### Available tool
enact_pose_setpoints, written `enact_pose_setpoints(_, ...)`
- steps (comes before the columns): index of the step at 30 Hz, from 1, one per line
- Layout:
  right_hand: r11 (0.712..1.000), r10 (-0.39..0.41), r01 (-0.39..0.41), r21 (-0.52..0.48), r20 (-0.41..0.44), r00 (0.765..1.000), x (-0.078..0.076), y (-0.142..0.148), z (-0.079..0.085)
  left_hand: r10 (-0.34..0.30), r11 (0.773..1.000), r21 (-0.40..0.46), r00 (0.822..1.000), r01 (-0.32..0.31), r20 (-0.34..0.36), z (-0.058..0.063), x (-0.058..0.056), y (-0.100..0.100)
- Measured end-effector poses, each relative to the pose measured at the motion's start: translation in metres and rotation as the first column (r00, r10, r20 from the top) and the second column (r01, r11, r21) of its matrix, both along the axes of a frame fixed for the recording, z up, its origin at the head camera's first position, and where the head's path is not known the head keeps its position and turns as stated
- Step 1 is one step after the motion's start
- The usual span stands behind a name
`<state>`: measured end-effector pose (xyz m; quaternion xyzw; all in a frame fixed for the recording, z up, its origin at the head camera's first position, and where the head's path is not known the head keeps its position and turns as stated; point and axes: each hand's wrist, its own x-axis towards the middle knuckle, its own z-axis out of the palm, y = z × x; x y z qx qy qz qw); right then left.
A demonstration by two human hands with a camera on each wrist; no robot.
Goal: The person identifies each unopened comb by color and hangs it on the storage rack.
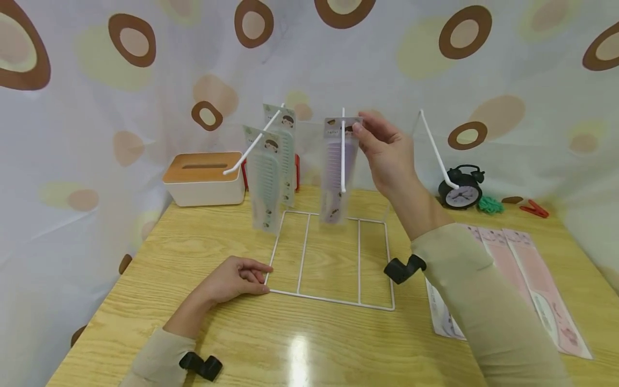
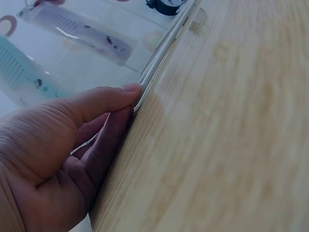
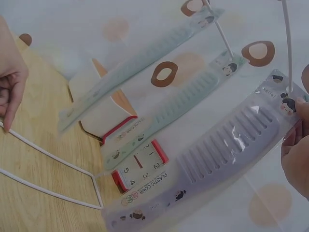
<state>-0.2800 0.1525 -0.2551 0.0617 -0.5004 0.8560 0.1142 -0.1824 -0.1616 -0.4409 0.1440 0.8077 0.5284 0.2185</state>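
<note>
My left hand (image 1: 237, 279) pinches the near left corner of a white wire display rack (image 1: 331, 300) between thumb and fingers, low at the tabletop. My right hand (image 1: 389, 153) is raised and pinches the upper right corner of a packaged purple comb (image 1: 335, 172). The rack's middle prong (image 1: 343, 161) passes at the header of this pack; in the right wrist view the prong meets the header beside the fingers. Two packaged green combs, a front one (image 1: 266, 183) and a rear one (image 1: 288, 145), hang from the left prong. The right prong (image 1: 433, 145) carries nothing.
A white tissue box (image 1: 205, 193) with a wooden lid stands back left. A red-edged number block (image 3: 142, 164) is behind the combs. Back right are a black alarm clock (image 1: 461, 196), a green scrunchie (image 1: 490, 205) and a red clip (image 1: 534, 209). Flat pink packs (image 1: 546, 274) lie right, partly under the sleeve.
</note>
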Motion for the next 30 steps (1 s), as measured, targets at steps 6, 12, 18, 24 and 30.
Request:
enact_pose_setpoints(6,0.998,-0.039,0.039,0.039,0.004,0.999,-0.007,0.001,0.000,-0.002,1.000,-0.003,1.000,0.002,-0.005,-0.001,-0.001,0.000)
enact_pose_setpoints(12,0.997,-0.037,0.037,0.074,-0.004,0.999,-0.009,0.007,-0.003,-0.001,1.000,0.002,1.000,0.001,0.005,-0.001,-0.001,0.001)
enact_pose_setpoints(18,0.995,0.011,-0.009,0.095,-0.022,1.000,-0.004,0.023,-0.013,0.002,1.000,0.006,1.000,-0.002,0.013,0.000,0.000,0.000)
enact_pose_setpoints(24,0.973,0.060,-0.058,0.223,-0.003,0.998,0.008,0.046,-0.028,0.007,1.000,-0.005,1.000,-0.007,0.007,0.001,0.001,-0.002)
enact_pose_setpoints(30,0.928,0.101,-0.140,0.346,0.129,0.986,0.024,0.083,-0.048,-0.003,1.000,-0.009,1.000,0.003,-0.011,0.001,0.000,0.000)
